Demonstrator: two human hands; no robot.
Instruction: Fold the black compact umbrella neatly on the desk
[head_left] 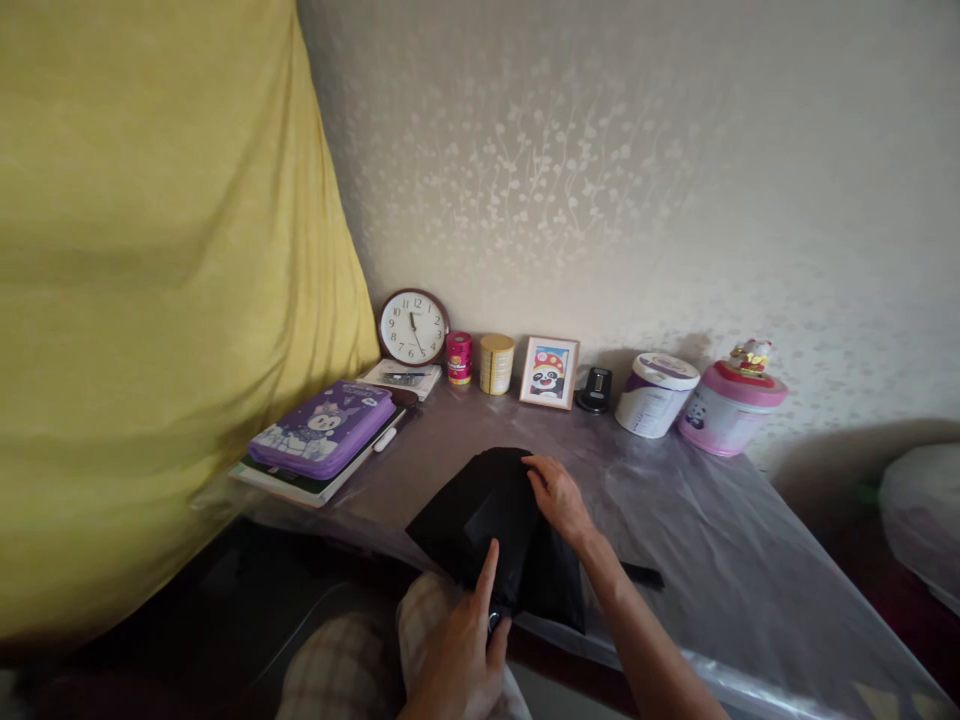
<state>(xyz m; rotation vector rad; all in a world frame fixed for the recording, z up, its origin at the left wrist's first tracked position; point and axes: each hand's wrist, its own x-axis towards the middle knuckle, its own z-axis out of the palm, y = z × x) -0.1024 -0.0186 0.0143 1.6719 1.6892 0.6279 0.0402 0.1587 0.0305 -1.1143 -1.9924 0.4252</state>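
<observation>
A black folding umbrella lies partly furled at the table's front edge, its fabric panels loose and spread. My left hand is closed round its lower end, close to my lap, with the index finger stretched out along the fabric. A small shiny part of the umbrella shows between thumb and index finger; the rest of that grip is hidden. At the far edge of the fabric, my right hand pinches a fold between thumb and fingers. A dark strap sticks out to the right, beyond my right forearm.
A purple pencil case rests on books at the left. Along the wall stand a clock, pink can, yellow tin, panda picture frame, black object, white tub and pink tub.
</observation>
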